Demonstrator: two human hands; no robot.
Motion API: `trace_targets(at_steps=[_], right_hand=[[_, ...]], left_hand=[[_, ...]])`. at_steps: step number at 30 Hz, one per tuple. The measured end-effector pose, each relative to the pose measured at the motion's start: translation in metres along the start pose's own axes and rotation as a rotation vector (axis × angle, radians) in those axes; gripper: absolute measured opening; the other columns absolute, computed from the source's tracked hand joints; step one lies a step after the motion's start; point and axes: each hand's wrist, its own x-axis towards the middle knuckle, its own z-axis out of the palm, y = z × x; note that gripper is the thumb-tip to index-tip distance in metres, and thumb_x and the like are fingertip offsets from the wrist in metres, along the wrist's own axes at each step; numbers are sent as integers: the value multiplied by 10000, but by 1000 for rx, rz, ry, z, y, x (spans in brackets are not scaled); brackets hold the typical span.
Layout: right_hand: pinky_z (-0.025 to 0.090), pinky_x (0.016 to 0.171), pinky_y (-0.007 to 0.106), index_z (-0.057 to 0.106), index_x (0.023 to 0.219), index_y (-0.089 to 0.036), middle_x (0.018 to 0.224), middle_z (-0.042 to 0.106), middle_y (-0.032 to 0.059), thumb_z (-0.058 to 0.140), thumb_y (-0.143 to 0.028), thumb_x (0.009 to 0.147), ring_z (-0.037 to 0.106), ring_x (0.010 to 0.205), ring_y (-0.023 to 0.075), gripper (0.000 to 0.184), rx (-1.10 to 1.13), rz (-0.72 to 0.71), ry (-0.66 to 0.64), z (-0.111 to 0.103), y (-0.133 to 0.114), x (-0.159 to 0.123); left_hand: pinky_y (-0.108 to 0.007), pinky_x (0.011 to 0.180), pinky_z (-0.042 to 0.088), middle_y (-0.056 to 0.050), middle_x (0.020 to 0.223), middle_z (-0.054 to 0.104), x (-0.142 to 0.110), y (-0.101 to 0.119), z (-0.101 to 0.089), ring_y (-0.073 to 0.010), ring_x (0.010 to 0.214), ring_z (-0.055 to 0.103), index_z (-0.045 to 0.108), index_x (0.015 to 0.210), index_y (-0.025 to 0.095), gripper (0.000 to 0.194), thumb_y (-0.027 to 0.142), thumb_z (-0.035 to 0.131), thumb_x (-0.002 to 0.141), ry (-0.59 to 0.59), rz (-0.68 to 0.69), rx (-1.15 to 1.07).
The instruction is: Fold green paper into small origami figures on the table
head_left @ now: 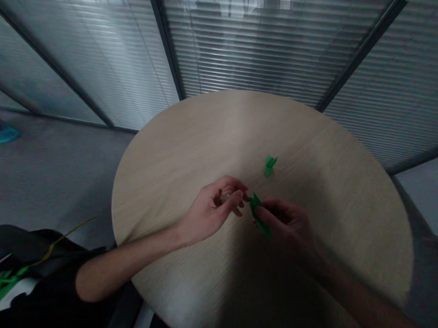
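In the head view, counts two bare hands above one round wooden table [186,147] and two green folded pieces. Pinches one, the nearer green piece [263,224], between thumb and fingers of the right hand [287,222], around the middle of the tabletop. Holds the left hand [211,210] loosely curled just beside the piece's upper end; cannot tell whether it grips or touches that tip. Leaves one farther green piece [269,166] lying on the wood beyond both hands, apart from them. Shows one red-and-blue item [0,129] on the floor at left, cut by the edge.
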Motion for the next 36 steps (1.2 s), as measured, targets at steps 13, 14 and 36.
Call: trace_targets(at_steps=[13,14,36], right_hand=[[535,534,226,761,834,-187,709,714,29,776,-446,821,656,601,135,260,-75,-64,-14,2,0,-2],[536,536,224,762,836,-189,712,715,28,776,-440,822,658,604,135,251,-73,-69,-17,2,1,-2],[552,571,241,767,873,-190,755,737,33,765,-465,802,665,623,132,284,19,32,-123,-3,-1,6]], left_hand=[[-187,504,464,1,688,626,-2,3,0,-108,585,620,660,919,141,228,368,682,916,-43,-57,170],[-189,504,467,0,686,627,-2,3,0,-107,580,616,660,916,140,229,368,683,913,-43,-59,166],[-253,585,591,-35,785,626,1,1,1,-134,683,621,663,930,127,352,462,569,980,-45,-18,51]])
